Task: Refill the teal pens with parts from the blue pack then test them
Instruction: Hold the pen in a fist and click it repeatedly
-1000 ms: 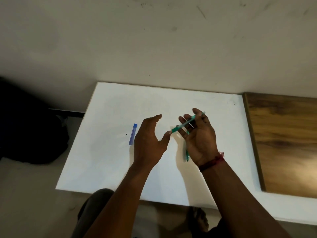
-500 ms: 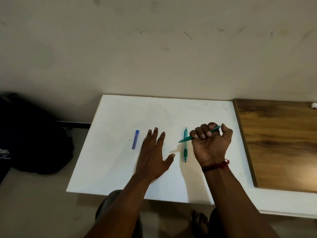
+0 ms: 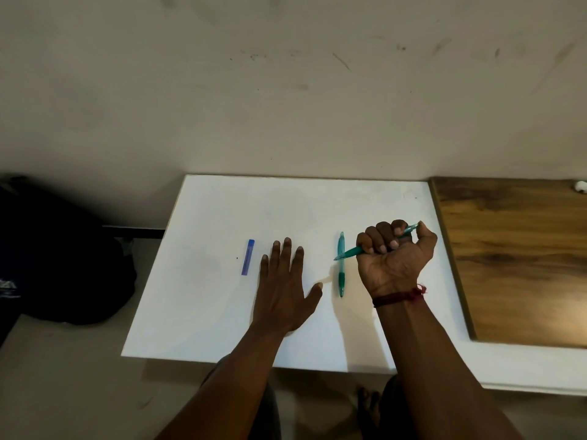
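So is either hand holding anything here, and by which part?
The right hand is fisted around a teal pen, gripping its rear half with the tip pointing left. The left hand lies flat and open on the table, holding nothing.

On the white counter (image 3: 222,217), the left hand (image 3: 284,289) lies flat beside a slim blue pack (image 3: 248,257). The right hand (image 3: 394,258) fists one teal plastic pen (image 3: 349,251) above another teal pen (image 3: 341,274) lying flat.
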